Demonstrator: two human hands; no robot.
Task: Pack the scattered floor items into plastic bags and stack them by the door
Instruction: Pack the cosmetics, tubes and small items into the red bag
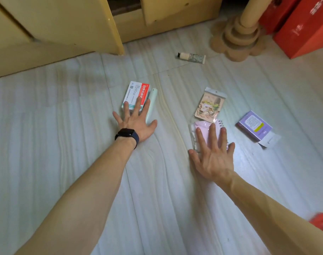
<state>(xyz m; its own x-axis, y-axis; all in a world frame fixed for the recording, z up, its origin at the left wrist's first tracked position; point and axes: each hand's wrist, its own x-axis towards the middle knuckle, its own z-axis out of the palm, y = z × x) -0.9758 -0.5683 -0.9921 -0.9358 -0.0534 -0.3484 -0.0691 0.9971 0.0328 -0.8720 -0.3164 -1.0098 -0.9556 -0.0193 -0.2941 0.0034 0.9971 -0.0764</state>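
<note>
Two bare forearms are seen nearest the camera, reaching forward over the pale floor [65, 116]. A blurred red item [322, 222] is cut off at the lower right edge.

The left hand [136, 124], with a dark watch [127, 135] on its wrist, is laid palm down with the fingers straight and spread. Nothing is grasped. Its fingertips rest on the near end of a white and red medicine box [136, 93]. The box's long axis runs away from the camera, with the far end tilted slightly right. A slim pale green case [152, 102] lies just beside the box on its right, parallel to it, with the rounded end far.

The right hand [214, 157] is also flat and spread, grasping nothing. It is pressed onto a pink notebook in a clear packet [205, 133], whose spiral binding is seen at the far right corner. A sticker packet [210, 104] touches the notebook's far edge, its long axis pointing away and its hang-hole end far. A purple box [254, 126] lies to the right, set diagonally, with an open white flap at its near right end.

Farther off, a small tube [192, 57] lies roughly crosswise with its dark cap pointing left. A cardboard post base [236, 39], red boxes [304, 28] and a pale wooden cabinet [65, 24] are seen at the back.
</note>
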